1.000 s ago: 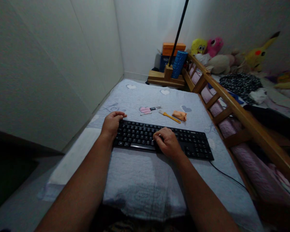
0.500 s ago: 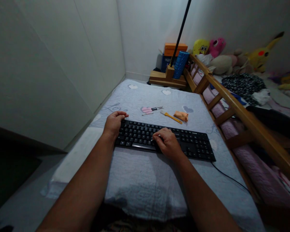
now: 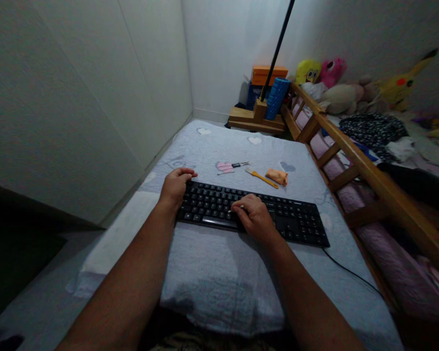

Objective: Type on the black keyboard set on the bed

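A black keyboard lies across the covered surface in front of me, its cable running off to the right. At its left end, my left hand is closed around the upper corner, steadying it. My right hand rests over the middle keys, fingers pinched on a thin white cotton swab whose tip points left onto the keys. Most of the swab is hidden by the fingers. Beyond the keyboard lie another cotton swab, a small tool with a dark band, a yellow-handled brush and a crumpled orange packet.
The surface has a pale quilted cover with heart patterns. A wooden bed rail runs along the right, with plush toys beyond. At the far end stand a black pole and a blue roller. A wall panel rises at left.
The whole view has shifted slightly, so things sit a little further right. Both hands keep nearly the same places on the keyboard, and the swab stays in the right hand.
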The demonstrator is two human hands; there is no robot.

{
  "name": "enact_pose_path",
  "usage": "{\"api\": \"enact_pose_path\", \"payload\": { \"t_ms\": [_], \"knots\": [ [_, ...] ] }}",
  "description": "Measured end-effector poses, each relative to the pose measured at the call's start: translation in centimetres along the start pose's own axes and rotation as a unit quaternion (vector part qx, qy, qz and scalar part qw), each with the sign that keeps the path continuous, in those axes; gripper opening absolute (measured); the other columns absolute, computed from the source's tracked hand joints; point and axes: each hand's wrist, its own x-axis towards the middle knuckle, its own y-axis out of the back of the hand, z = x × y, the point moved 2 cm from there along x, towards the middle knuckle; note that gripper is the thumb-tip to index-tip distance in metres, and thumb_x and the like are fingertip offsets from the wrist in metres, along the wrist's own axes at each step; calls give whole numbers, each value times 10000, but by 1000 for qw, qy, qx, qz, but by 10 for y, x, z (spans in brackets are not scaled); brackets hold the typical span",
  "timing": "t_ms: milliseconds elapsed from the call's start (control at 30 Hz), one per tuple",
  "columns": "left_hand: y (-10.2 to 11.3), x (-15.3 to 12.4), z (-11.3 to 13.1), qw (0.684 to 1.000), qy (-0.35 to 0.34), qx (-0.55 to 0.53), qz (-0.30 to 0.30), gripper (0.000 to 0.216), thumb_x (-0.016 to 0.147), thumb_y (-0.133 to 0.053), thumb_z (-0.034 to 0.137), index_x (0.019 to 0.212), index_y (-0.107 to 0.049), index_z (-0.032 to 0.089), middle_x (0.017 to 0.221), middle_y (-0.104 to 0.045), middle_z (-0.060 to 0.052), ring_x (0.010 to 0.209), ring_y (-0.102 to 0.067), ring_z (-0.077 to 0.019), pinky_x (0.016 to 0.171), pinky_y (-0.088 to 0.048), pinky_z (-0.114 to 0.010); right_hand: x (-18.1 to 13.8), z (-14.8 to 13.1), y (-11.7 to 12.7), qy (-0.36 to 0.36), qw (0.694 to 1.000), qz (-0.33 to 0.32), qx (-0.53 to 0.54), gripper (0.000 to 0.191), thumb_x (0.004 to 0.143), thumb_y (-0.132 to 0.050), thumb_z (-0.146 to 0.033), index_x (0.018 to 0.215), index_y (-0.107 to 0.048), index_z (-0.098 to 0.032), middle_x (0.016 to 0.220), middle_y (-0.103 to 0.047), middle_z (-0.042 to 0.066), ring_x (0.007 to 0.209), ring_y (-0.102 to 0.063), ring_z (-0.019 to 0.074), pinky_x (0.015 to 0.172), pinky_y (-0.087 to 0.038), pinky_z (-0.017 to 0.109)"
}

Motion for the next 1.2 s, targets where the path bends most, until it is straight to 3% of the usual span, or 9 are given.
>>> {"api": "enact_pose_path", "payload": {
  "t_ms": [1200],
  "knots": [
    [0,0,1,1000,1,4,-1,138,604,-571,190,734,-615,174,781,-682,-52,745,-572,-179,749,-421,-320,4,2,-2,1,999,25,-24,144,866,-542,-183,855,-685,-192,809,-686,50,835,-553,202,793,-418,354]
  ]
}}
